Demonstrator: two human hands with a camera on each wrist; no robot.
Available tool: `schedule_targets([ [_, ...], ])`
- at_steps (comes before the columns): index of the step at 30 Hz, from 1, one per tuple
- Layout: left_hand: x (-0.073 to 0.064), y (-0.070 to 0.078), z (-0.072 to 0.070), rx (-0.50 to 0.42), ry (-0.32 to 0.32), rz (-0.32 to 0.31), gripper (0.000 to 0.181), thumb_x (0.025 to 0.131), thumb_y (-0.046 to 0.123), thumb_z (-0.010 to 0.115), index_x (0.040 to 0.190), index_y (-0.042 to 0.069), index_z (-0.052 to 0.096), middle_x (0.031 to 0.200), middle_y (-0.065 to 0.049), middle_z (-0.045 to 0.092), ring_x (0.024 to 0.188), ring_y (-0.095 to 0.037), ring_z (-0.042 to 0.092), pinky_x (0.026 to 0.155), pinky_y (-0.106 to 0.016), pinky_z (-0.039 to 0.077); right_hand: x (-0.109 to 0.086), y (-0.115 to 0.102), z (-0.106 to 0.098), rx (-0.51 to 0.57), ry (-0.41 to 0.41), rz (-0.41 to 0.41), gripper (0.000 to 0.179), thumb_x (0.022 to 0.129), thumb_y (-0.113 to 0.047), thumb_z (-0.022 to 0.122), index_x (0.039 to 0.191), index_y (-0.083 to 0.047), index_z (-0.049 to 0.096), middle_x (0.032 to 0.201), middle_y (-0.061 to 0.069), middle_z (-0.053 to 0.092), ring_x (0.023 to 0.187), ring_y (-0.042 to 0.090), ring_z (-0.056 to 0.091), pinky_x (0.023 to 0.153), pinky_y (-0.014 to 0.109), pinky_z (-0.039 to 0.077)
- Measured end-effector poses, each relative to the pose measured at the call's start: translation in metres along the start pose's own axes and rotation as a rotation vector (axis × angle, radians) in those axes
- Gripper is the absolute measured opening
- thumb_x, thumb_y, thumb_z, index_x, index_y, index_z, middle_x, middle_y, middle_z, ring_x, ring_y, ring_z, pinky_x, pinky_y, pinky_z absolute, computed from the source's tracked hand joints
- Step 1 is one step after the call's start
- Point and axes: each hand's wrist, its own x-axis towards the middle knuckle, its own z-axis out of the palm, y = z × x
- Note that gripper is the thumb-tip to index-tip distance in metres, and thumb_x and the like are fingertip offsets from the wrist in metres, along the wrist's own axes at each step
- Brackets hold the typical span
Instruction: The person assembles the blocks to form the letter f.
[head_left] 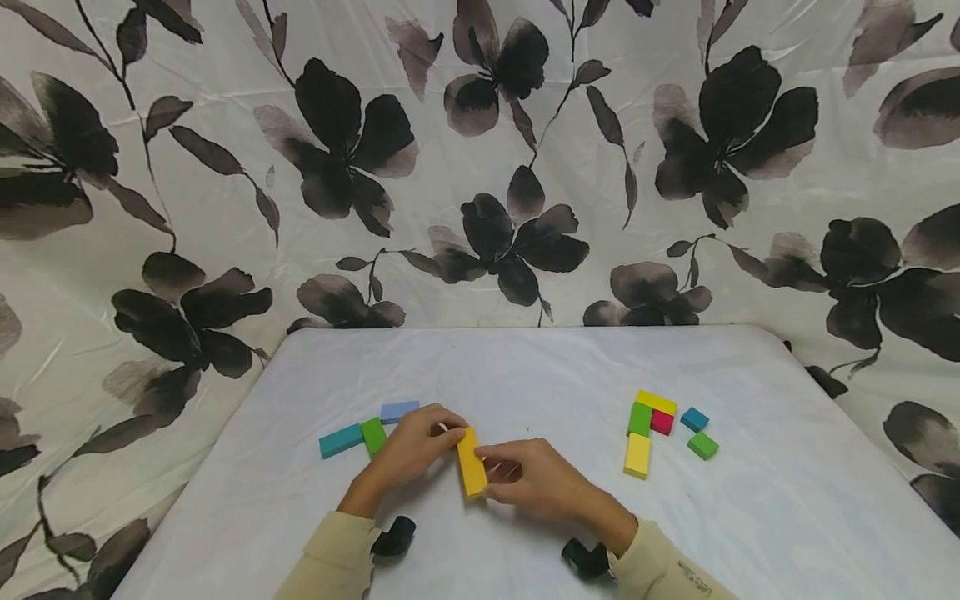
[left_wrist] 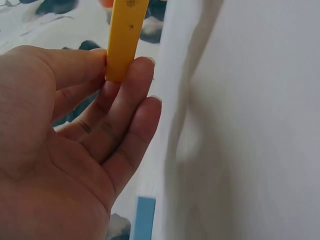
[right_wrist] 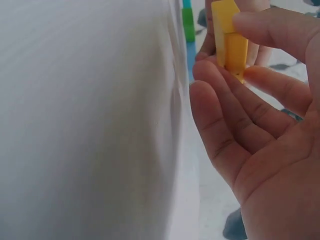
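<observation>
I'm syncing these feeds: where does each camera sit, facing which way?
Head: worn on the head, facing forward and down at the table; shows left grip, right grip, both sleeves.
Left wrist: worn there, facing the left grip pinching the yellow block.
Right wrist: worn there, facing the right grip; left grip partly visible beyond.
Both wrist views share that block.

Sort of room unclear: flowered sheeting [head_left: 615, 158] fills the view beyond the far corners of a desk [head_left: 525, 330] under white cloth [head_left: 517, 375].
</observation>
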Motion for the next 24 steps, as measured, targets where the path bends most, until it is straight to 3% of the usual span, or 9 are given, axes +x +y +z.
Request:
schedule_targets([
  [9,0.013,0.013,0.013,-0.065,-0.010,0.010,0.013,0.099,0.021,0.067,0.108,0.017,0.074,0.103,0.005,0.065,0.086,-0.015,0.061,0.076,-0.030,0.054,-0.010,0.006,-0.012,0.028,0.046,0.019,0.052,0.089,-0.017,0.077,0.138,-0.009,0.061,0.110,-0.005,0.070,0.091,0.008,0.068,0.082,0.026,0.056],
  [16,0.015,0.019,0.020,-0.095,-0.020,0.016,0.013,0.098,0.021,0.067,0.109,0.018,0.074,0.104,0.005,0.064,0.086,-0.016,0.061,0.076,-0.034,0.053,-0.019,0.009,-0.018,0.043,0.054,0.051,0.055,0.089,-0.017,0.077,0.140,-0.010,0.059,0.110,-0.003,0.069,0.092,0.008,0.068,0.082,0.025,0.056],
  [24,0.015,0.023,0.028,-0.114,-0.041,0.030,0.015,0.098,0.022,0.067,0.111,0.019,0.074,0.103,0.006,0.064,0.088,-0.015,0.061,0.079,-0.035,0.053,-0.030,0.013,-0.025,0.155,0.032,0.119,0.058,0.091,-0.017,0.075,0.145,-0.008,0.054,0.112,0.000,0.068,0.093,0.013,0.070,0.076,0.025,0.055],
])
